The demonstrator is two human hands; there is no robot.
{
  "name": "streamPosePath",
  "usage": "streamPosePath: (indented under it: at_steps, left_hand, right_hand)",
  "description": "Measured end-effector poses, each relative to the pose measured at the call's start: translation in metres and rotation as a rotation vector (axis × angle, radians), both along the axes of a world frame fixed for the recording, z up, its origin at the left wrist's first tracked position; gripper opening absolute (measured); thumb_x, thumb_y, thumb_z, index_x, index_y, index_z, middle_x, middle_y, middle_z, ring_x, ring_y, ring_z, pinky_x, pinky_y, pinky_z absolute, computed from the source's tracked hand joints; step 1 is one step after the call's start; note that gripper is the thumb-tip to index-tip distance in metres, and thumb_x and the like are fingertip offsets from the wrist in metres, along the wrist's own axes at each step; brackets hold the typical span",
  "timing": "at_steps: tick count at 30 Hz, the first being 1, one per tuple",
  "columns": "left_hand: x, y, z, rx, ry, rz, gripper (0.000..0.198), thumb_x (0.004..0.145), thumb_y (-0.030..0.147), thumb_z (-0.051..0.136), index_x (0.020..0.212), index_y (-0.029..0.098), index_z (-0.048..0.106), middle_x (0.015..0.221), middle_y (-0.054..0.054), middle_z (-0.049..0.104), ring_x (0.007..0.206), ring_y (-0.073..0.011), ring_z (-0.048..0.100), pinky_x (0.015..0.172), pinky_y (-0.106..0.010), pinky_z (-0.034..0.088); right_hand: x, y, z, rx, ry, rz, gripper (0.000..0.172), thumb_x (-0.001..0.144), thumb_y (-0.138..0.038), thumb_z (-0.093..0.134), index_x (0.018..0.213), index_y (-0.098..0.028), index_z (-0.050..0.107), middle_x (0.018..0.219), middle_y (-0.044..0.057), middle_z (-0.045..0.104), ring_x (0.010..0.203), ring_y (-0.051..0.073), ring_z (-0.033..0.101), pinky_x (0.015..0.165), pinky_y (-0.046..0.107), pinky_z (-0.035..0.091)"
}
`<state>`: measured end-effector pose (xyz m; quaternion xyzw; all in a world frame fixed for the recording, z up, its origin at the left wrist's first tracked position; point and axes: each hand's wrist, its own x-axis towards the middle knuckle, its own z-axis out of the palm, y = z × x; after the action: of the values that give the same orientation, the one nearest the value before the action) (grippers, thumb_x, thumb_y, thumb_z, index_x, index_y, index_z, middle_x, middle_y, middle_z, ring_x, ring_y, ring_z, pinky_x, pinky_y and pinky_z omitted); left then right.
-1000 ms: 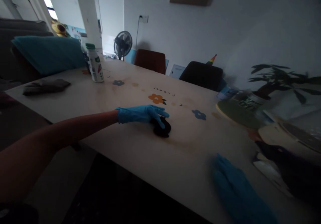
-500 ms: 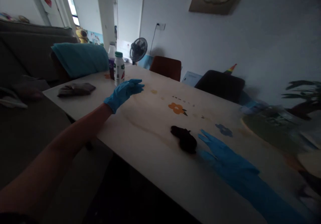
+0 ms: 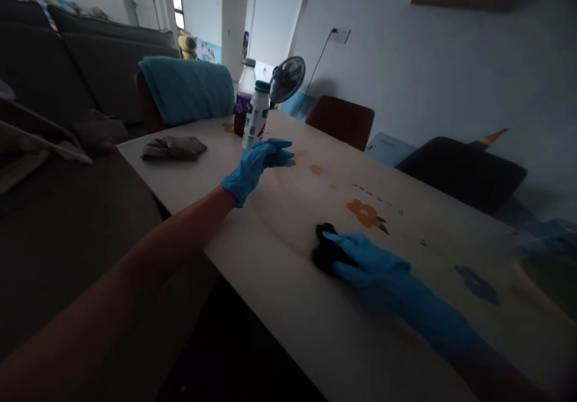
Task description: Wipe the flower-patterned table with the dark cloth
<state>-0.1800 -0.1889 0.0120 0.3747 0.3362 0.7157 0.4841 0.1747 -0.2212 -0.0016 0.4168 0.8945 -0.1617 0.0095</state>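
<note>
Right hand (image 3: 372, 262) nearer, fingers parted on the black cloth (image 3: 323, 256), firmness of hold unclear, cloth ahead toward the left corner of the tabletop (image 3: 302, 312), inside its near edge, long axis partly hidden, left hand (image 3: 256, 166) farther off, outstretched, seemingly holding nothing.

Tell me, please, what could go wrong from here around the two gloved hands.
The left hand is close to the upright white bottle, so a knock might tip it into the purple-filled bottle. The right hand rests on a black item beside a brownish streak, which could smear.
</note>
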Motion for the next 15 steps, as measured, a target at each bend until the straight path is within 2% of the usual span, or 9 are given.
streamPosePath:
  at_steps: [2,5,7,11,15]
  left_hand:
    - [-0.002,0.001,-0.003,0.041,0.047,0.087,0.022,0.11,0.019,0.065,0.099,0.02,0.084,0.09,-0.008,0.085,0.092,-0.023,0.076,0.101,-0.041,0.065]
    - [-0.007,0.003,-0.006,0.059,0.073,0.23,0.018,0.105,0.023,0.068,0.094,0.024,0.081,0.09,-0.005,0.084,0.094,-0.0222,0.076,0.096,-0.037,0.065]
    - [-0.009,0.004,-0.007,0.05,0.063,0.291,0.016,0.102,0.023,0.068,0.092,0.024,0.08,0.092,-0.005,0.084,0.092,-0.0217,0.076,0.091,-0.035,0.064]
    - [-0.012,0.004,-0.006,0.046,-0.03,0.37,0.021,0.097,0.014,0.062,0.087,0.021,0.079,0.1,-0.009,0.084,0.088,-0.0207,0.076,0.085,-0.033,0.061]
    - [-0.013,0.005,-0.006,0.0,-0.111,0.474,0.022,0.093,0.011,0.06,0.082,0.019,0.077,0.089,-0.009,0.081,0.082,-0.0199,0.074,0.078,-0.031,0.058]
  right_hand:
    - [-0.038,0.006,0.005,0.006,-0.011,0.038,0.072,0.108,-0.053,0.057,0.174,-0.025,0.061,0.147,0.015,0.073,0.121,0.037,0.079,0.107,0.052,0.067]
    - [-0.088,0.014,0.011,0.037,0.011,0.115,0.07,0.107,-0.049,0.065,0.174,-0.026,0.061,0.16,0.014,0.068,0.138,0.039,0.072,0.119,0.052,0.06]
    - [-0.115,0.016,0.014,0.072,0.05,0.135,0.062,0.111,-0.049,0.066,0.17,-0.028,0.064,0.165,0.011,0.066,0.145,0.038,0.068,0.123,0.05,0.056]
    - [-0.161,0.016,0.022,0.098,0.044,0.097,0.044,0.12,-0.052,0.061,0.153,-0.025,0.075,0.152,0.01,0.075,0.131,0.033,0.076,0.115,0.042,0.059]
    - [-0.197,0.029,0.026,0.185,-0.012,0.041,0.044,0.125,-0.051,0.054,0.149,-0.02,0.075,0.149,0.014,0.076,0.132,0.033,0.075,0.114,0.04,0.058]
